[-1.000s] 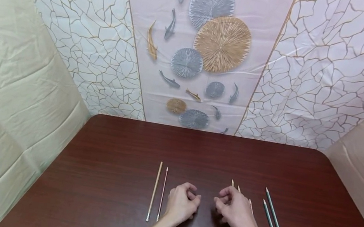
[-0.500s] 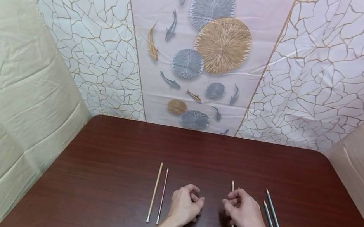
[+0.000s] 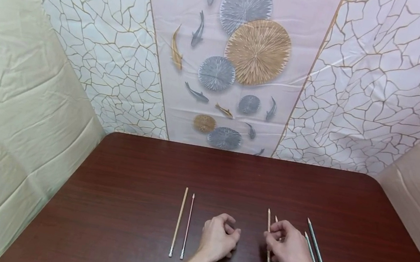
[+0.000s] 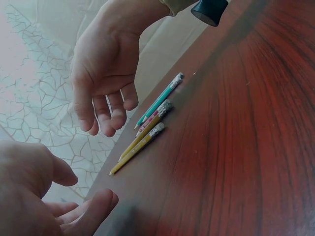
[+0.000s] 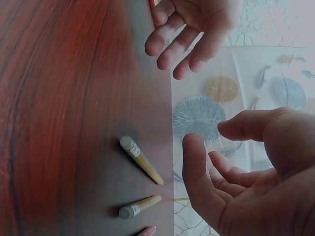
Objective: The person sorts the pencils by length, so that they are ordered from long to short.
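Observation:
My left hand (image 3: 220,237) hovers over the middle of the table, fingers loosely bent and nothing in them. A tan pencil (image 3: 179,221) and a thin reddish pencil (image 3: 187,225) lie to its left. My right hand (image 3: 289,247) is held above the right-side pencils, its thumb and fingers apart with nothing between them in the right wrist view. Beneath or beside it lie a yellow pencil (image 3: 269,219) and a second yellow pencil (image 5: 142,204), partly hidden by the hand in the head view. A pink pencil (image 4: 148,122) shows in the left wrist view.
Two green pencils (image 3: 316,246) lie just right of the right hand, points away. The dark red-brown table (image 3: 127,164) ends at a patterned cloth backdrop (image 3: 222,105). Plain cloth walls (image 3: 12,119) stand on both sides.
My right hand has shifted rightward, uncovering more of the nearest yellow pencil and overlapping closer to the green ones. The left hand has drifted slightly right. The pencils stay in place.

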The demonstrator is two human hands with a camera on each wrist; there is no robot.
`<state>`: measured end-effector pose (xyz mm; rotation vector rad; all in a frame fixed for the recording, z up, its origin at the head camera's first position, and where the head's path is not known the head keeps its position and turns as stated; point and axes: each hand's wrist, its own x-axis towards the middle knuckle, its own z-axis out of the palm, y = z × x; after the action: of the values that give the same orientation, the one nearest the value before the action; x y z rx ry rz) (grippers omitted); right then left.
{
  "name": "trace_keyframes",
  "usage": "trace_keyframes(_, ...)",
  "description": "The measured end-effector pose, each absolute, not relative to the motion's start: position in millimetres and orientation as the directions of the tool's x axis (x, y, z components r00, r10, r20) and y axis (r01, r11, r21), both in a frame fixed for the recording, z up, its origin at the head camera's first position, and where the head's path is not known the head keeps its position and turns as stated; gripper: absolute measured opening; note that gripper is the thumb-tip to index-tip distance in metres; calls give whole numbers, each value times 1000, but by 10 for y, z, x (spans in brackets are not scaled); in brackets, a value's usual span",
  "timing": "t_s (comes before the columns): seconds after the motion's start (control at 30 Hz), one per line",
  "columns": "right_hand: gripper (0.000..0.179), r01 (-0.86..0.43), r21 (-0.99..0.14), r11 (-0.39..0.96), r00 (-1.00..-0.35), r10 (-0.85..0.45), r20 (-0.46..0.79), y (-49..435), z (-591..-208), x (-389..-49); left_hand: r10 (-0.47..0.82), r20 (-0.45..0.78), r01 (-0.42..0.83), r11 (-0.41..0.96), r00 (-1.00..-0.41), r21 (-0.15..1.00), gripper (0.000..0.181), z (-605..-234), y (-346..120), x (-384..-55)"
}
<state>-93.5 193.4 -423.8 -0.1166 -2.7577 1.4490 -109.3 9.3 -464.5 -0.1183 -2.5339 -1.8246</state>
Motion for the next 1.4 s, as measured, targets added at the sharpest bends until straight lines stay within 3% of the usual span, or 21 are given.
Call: trace_keyframes(1.4, 18, 100, -803, 587, -992, 121, -35, 2270, -4240, -823, 53, 55, 70, 351, -997, 934, 19, -4672, 441, -1075)
